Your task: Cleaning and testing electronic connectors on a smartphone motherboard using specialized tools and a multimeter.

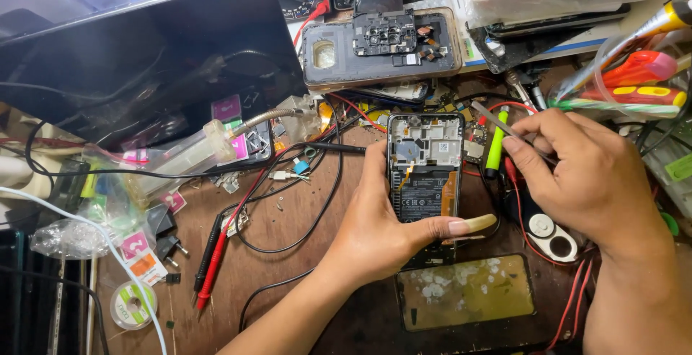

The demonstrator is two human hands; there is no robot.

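An opened smartphone (424,175) with its back removed stands tilted over the workbench, showing the black battery and grey shielding. My left hand (382,225) grips it from the left and below, thumb lying across its lower part. My right hand (584,175) is to the right of the phone, fingers closed on thin metal tweezers (497,121) whose tips point up and left, close to the phone's upper right corner. A glass back panel (465,291) with glue residue lies flat below the phone.
A second opened phone (339,56) lies at the back. A large dark tablet (144,59) leans at the left. Red and black probes (213,261), loose cables, a solder reel (132,304) and screwdrivers (634,85) in a clear cup crowd the bench.
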